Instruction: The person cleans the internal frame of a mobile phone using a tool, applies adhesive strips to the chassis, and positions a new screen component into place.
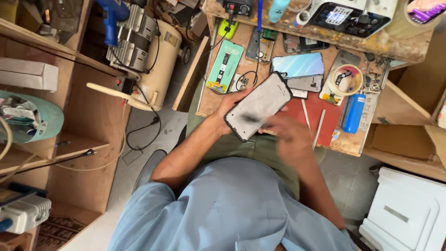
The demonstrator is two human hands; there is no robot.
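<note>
Right now the black-framed rectangular phone screen panel (258,113) sits tilted above your lap, your left hand (232,109) fingers clamped on its edge; your blurred right hand (290,135) touches it, grip unclear, before the cluttered wooden worktop (371,44).

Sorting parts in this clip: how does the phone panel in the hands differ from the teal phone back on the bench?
The phone panel is black-rimmed with a grey face; the teal phone back is teal with a dark strip. The panel is held tilted above the lap by the left hand; the teal one lies flat on the workbench. Both are phone-shaped slabs.
</note>
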